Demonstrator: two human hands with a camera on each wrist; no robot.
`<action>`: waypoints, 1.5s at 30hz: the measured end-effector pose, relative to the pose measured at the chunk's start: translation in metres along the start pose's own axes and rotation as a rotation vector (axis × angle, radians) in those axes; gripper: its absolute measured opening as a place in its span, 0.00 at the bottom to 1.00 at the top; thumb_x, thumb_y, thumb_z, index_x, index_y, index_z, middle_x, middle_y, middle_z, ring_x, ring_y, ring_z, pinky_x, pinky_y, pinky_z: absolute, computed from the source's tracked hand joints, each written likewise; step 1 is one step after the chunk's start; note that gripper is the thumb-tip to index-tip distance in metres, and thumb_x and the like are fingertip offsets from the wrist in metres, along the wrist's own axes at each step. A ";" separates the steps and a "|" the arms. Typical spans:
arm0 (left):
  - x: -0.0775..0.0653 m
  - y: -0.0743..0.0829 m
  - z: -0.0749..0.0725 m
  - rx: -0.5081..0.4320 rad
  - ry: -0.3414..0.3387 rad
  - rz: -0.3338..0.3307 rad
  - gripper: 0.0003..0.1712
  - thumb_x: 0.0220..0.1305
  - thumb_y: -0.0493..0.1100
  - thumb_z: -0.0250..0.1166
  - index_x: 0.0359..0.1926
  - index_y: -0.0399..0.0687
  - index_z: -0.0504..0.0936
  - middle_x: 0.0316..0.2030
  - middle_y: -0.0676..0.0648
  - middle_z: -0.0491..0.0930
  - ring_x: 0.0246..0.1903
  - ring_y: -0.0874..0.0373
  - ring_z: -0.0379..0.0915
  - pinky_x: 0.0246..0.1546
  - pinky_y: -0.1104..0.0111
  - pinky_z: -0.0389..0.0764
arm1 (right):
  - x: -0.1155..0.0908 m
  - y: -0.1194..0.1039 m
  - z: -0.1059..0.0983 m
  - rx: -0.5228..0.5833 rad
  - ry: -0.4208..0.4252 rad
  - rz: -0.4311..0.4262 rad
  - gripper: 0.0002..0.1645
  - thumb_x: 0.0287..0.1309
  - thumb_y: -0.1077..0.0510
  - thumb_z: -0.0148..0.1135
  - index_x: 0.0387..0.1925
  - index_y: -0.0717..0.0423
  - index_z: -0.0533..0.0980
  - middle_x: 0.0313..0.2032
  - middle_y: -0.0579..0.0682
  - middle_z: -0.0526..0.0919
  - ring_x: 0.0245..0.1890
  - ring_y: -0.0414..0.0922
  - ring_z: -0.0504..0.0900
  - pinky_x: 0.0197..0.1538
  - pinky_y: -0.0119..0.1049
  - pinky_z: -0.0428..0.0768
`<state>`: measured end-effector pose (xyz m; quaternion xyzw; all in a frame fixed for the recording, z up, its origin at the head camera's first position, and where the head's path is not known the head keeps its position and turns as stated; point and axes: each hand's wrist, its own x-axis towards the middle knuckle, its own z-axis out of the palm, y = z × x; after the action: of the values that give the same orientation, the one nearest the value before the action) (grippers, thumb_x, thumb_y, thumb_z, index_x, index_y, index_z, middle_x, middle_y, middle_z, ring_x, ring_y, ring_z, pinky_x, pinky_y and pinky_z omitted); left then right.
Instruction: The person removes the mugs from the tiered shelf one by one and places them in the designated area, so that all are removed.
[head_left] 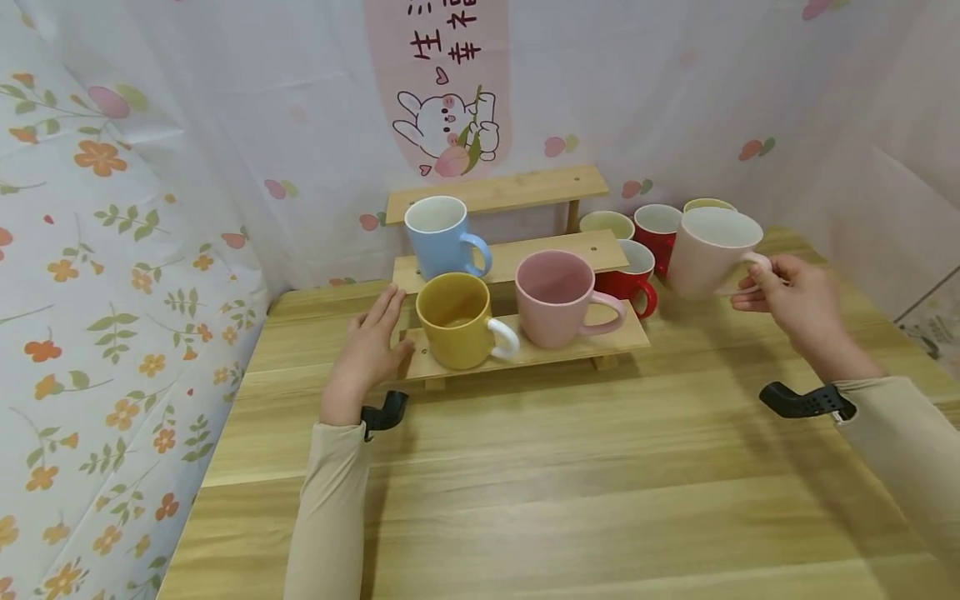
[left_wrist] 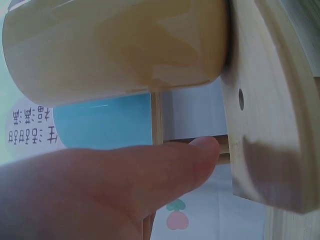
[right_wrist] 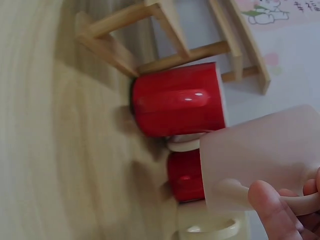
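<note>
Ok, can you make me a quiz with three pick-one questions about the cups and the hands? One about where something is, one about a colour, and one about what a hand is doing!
1. Where does the yellow mug stand?
A. on the lowest step of the wooden rack
B. on the top step
C. on the table

2. What colour is the mug on the middle step?
A. red
B. green
C. blue

3. What is the right hand doing?
A. lying flat on the table
B. holding a pale pink mug by its handle
C. covering a red mug

Answers:
1 A, it sits beside the pink mug on the front, lowest board.
2 C, the blue mug stands alone there.
3 B, its fingers pinch the handle and the mug hangs in the air, while the left hand rests against the rack's end.
</note>
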<state>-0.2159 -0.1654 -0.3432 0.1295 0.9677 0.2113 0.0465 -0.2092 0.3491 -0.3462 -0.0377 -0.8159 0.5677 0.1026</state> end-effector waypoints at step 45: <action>0.000 0.000 0.001 0.000 0.000 -0.013 0.44 0.68 0.42 0.58 0.76 0.45 0.43 0.76 0.45 0.35 0.72 0.35 0.35 0.70 0.46 0.48 | 0.001 0.049 0.038 -0.122 0.145 0.047 0.20 0.70 0.59 0.47 0.42 0.78 0.70 0.21 0.28 0.73 0.18 0.22 0.78 0.26 0.22 0.80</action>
<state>-0.2161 -0.1647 -0.3442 0.1230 0.9685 0.2112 0.0477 -0.2211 0.3317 -0.4043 -0.1041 -0.8384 0.5149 0.1454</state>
